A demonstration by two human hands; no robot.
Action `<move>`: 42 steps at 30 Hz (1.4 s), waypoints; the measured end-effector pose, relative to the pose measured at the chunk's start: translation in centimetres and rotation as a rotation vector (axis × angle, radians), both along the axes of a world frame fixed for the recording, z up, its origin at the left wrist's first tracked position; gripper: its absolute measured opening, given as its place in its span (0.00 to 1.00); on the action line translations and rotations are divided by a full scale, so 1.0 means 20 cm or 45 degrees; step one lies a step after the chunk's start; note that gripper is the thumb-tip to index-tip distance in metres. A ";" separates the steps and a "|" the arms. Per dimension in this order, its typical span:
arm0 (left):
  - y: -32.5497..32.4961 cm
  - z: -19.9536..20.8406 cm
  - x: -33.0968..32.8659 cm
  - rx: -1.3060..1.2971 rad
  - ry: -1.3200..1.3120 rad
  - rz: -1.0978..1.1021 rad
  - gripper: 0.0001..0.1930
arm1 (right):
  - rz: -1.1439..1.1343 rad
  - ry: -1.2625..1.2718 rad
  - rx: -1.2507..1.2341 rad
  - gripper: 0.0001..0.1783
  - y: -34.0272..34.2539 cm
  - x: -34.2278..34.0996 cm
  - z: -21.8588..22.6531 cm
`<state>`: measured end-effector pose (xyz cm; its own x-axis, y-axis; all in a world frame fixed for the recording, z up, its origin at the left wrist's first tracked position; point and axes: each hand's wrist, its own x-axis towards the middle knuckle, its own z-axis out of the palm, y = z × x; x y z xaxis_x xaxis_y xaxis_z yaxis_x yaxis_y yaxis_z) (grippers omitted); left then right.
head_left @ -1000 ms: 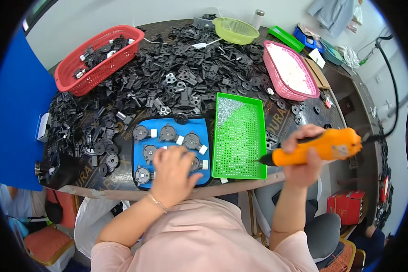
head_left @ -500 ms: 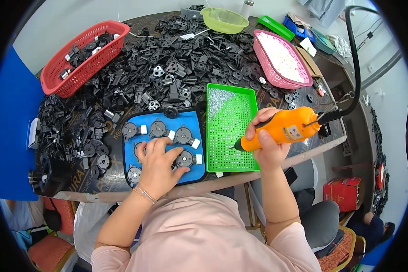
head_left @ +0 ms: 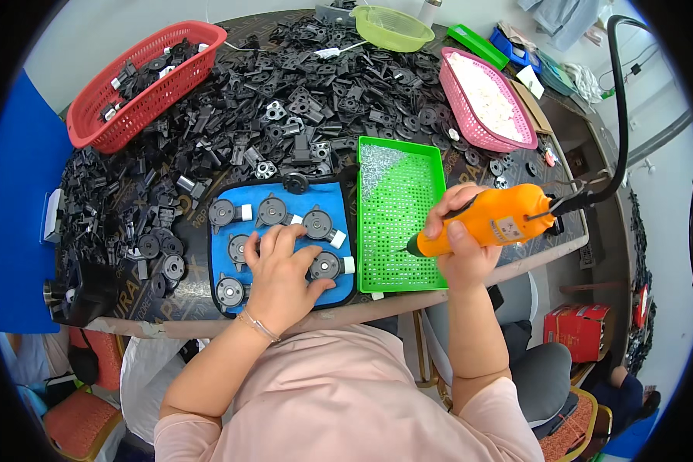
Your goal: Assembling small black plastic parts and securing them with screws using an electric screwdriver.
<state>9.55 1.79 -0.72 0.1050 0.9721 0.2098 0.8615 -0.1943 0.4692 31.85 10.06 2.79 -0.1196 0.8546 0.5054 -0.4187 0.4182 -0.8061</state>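
Observation:
In my right hand (head_left: 467, 245) is an orange electric screwdriver (head_left: 500, 221), its dark tip pointing left over the green perforated tray (head_left: 393, 285). Small silver screws (head_left: 379, 163) are heaped in that tray's far left corner. My left hand (head_left: 281, 277) rests over the blue mat (head_left: 227, 181), fingers spread. Around it on the mat lie several round black parts with white ends, among them one by the thumb (head_left: 326, 266), one at the far right (head_left: 318, 224) and one at the near left (head_left: 229, 292). The hand partly covers another round part (head_left: 238, 248).
A large heap of black plastic parts (head_left: 246, 108) spreads over the table behind the mat. A red basket (head_left: 142, 96) stands far left; a pink basket (head_left: 508, 138) of white pieces, far right. From the screwdriver a black cable (head_left: 620, 100) rises on the right.
The whole view has shifted slightly. Against the mat and the tray, both hands and the screwdriver stay in nearly the same places.

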 end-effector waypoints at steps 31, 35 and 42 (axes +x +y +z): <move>0.02 -0.02 0.00 0.023 0.003 0.032 0.17 | 0.301 -0.105 -0.105 0.13 -0.11 -0.41 0.05; 0.02 -0.02 0.01 0.029 -0.003 0.043 0.17 | 0.380 -0.241 -0.062 0.13 -0.09 -0.40 0.03; 0.01 0.01 -0.01 -0.088 -0.043 0.025 0.21 | 0.401 0.025 0.023 0.17 0.01 -0.23 0.17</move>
